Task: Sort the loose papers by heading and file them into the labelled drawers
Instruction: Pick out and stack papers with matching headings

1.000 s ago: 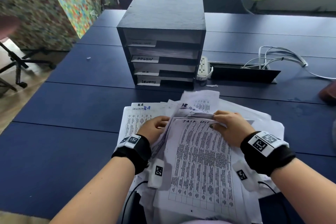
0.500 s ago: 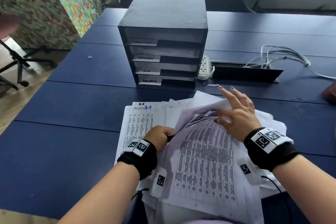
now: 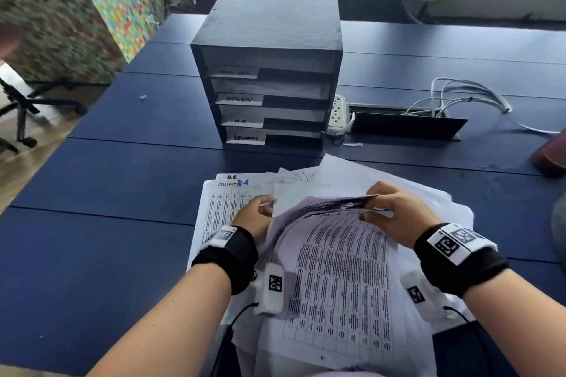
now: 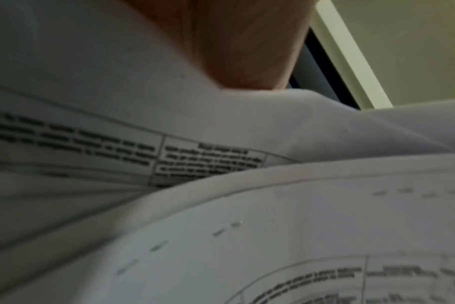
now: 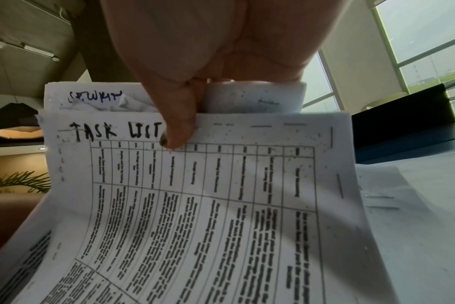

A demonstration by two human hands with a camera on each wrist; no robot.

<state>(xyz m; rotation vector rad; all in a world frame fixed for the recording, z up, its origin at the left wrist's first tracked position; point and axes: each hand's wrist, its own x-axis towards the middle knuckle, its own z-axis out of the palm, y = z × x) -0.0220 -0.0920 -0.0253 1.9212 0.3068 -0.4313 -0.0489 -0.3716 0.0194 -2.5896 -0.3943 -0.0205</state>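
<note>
A heap of loose printed papers (image 3: 337, 285) lies on the blue table in front of me. My right hand (image 3: 376, 208) pinches the top edge of a sheaf headed "TASK LIST" (image 5: 195, 195), thumb on top, and lifts it; a sheet marked "SECURITY" (image 5: 96, 96) shows behind it. My left hand (image 3: 260, 210) grips the left edge of the same lifted bundle (image 4: 221, 205). Flat sheets headed "H.R" and "SECURITY" (image 3: 226, 193) lie to the left. The dark drawer unit (image 3: 269, 70) stands beyond, with labels reading ADMIN (image 3: 239, 98), H.R and SECURITY; the top label is blurred.
A white power strip (image 3: 337, 115) and an open cable hatch (image 3: 404, 124) with white cables (image 3: 468, 98) sit right of the drawers. Chairs stand behind the table (image 3: 92, 254). A brown object (image 3: 551, 156) is at the right edge.
My right hand, spread over the papers half a second ago, has closed into a pinch on the top edge of the sheaf. The left hand has shifted slightly forward along the bundle's edge.
</note>
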